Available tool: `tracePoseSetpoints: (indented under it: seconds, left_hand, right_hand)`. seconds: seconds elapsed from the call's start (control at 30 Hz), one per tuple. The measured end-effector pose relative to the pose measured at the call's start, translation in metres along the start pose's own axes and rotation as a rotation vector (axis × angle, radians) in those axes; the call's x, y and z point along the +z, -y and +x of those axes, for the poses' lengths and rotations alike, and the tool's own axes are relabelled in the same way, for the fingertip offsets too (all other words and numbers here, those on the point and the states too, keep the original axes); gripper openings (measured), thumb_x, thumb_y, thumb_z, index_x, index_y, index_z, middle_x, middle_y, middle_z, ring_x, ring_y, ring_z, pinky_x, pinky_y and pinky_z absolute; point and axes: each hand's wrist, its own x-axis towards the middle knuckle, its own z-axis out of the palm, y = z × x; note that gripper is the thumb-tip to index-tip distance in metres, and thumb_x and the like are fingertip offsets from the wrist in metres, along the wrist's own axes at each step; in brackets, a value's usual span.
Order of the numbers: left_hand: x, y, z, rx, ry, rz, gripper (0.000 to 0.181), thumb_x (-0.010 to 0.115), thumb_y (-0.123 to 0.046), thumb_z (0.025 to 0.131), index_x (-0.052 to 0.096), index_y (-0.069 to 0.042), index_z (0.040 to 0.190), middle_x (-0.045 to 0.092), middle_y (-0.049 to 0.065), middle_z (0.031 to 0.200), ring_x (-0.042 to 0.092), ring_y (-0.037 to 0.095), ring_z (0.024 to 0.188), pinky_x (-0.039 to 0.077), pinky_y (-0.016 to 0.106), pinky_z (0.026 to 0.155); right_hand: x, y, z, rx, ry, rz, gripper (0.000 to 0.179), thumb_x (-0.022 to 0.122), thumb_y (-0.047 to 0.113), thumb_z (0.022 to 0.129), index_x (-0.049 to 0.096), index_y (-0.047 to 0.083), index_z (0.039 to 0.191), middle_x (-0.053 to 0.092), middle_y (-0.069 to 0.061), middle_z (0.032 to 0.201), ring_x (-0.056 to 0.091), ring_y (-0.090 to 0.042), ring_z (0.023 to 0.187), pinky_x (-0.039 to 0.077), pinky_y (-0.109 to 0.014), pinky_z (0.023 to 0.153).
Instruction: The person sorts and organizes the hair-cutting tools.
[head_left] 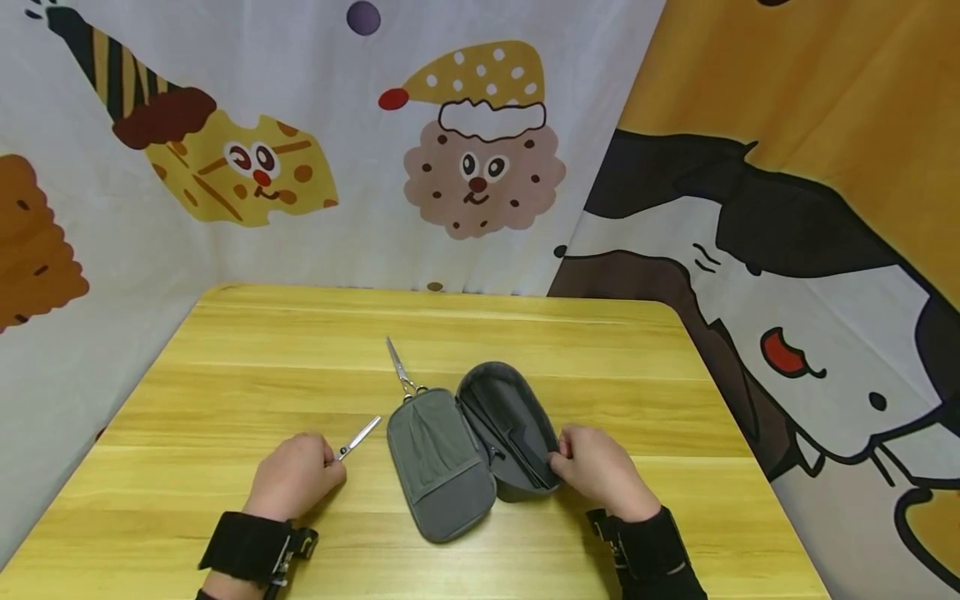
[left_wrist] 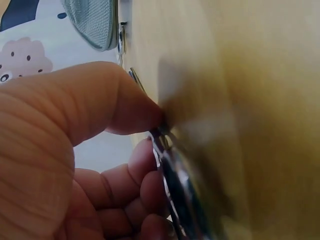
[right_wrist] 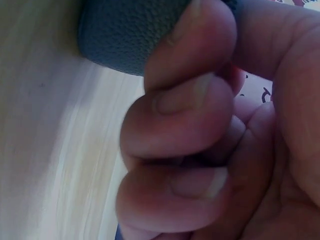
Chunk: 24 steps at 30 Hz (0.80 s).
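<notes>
Wooden tabletop [head_left: 300, 358], pebbled grey case [head_left: 467, 452]

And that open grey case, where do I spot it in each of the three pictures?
Head: the grey case lies open, below the middle, with the right hand at its right edge.
Left wrist: only part shows, at the top, left of centre.
Right wrist: part shows at the top, left of centre, partly behind fingers.
Shared landmark: the wooden tabletop.
</notes>
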Motion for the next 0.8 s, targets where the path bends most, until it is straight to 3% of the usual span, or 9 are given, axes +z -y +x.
tracePoseSetpoints:
  seconds: [0.27, 0.33, 0.43, 0.57, 0.67, 0.73, 0.8]
  left_hand:
    - [0.002, -0.001, -0.001, 0.032, -0.001, 0.003, 0.026, 0.070, -0.019, 0.087, 0.060, -0.014, 0.064, 0.053, 0.004, 0.071, 0.045, 0.019, 0.061, 0.032, 0.030, 0.053]
    - [0.000, 0.000, -0.003, 0.028, 0.003, -0.027, 0.024, 0.069, -0.019, 0.088, 0.059, -0.012, 0.067, 0.052, 0.003, 0.069, 0.045, 0.018, 0.059, 0.032, 0.029, 0.051]
    - [-0.003, 0.002, -0.004, 0.014, 0.010, -0.111, 0.015, 0.067, -0.018, 0.092, 0.061, -0.006, 0.085, 0.055, 0.003, 0.071, 0.046, 0.017, 0.058, 0.033, 0.028, 0.050]
    - [-0.008, 0.002, -0.006, 0.017, 0.008, -0.260, 0.025, 0.063, -0.012, 0.098, 0.061, 0.004, 0.117, 0.066, 0.006, 0.083, 0.051, 0.016, 0.061, 0.037, 0.026, 0.051]
    - [-0.014, -0.004, -0.007, 0.025, -0.044, -0.402, 0.033, 0.063, -0.012, 0.103, 0.061, 0.007, 0.130, 0.075, 0.010, 0.095, 0.056, 0.014, 0.063, 0.042, 0.025, 0.052]
    - [-0.019, -0.012, -0.007, 0.014, -0.100, -0.562, 0.033, 0.067, -0.016, 0.106, 0.065, 0.006, 0.130, 0.078, 0.011, 0.099, 0.060, 0.012, 0.066, 0.050, 0.024, 0.055]
    - [-0.020, -0.027, -0.008, -0.001, -0.152, -0.816, 0.030, 0.071, -0.017, 0.105, 0.067, 0.004, 0.125, 0.081, 0.009, 0.100, 0.064, 0.011, 0.066, 0.056, 0.025, 0.057]
  right_hand:
    - [-0.020, -0.025, -0.004, 0.098, -0.024, -0.002, 0.015, 0.065, 0.010, 0.091, 0.054, 0.009, 0.081, 0.043, -0.003, 0.069, 0.044, -0.020, 0.061, 0.031, -0.032, 0.059]
    - [-0.021, -0.029, -0.003, 0.105, -0.025, 0.004, 0.015, 0.064, 0.009, 0.091, 0.053, 0.009, 0.080, 0.043, -0.002, 0.069, 0.044, -0.020, 0.060, 0.031, -0.032, 0.059]
    - [-0.019, -0.030, 0.000, 0.100, -0.038, 0.016, 0.021, 0.066, 0.012, 0.094, 0.053, 0.009, 0.078, 0.043, -0.002, 0.067, 0.044, -0.019, 0.058, 0.033, -0.031, 0.058]
    - [-0.018, -0.025, -0.001, 0.109, -0.104, 0.003, 0.033, 0.073, 0.030, 0.101, 0.056, 0.010, 0.080, 0.048, -0.002, 0.065, 0.046, -0.019, 0.057, 0.034, -0.030, 0.055]
    - [-0.020, -0.018, -0.004, 0.081, -0.250, 0.020, 0.036, 0.075, 0.038, 0.101, 0.058, 0.011, 0.084, 0.051, -0.002, 0.065, 0.047, -0.018, 0.055, 0.033, -0.029, 0.051]
    - [-0.019, -0.011, -0.006, 0.013, -0.346, 0.093, 0.033, 0.076, 0.038, 0.101, 0.059, 0.013, 0.087, 0.052, -0.001, 0.068, 0.047, -0.015, 0.056, 0.034, -0.027, 0.051]
    - [-0.016, -0.001, -0.007, -0.109, -0.375, 0.226, 0.027, 0.077, 0.035, 0.101, 0.061, 0.015, 0.093, 0.057, 0.000, 0.073, 0.051, -0.013, 0.061, 0.040, -0.025, 0.053]
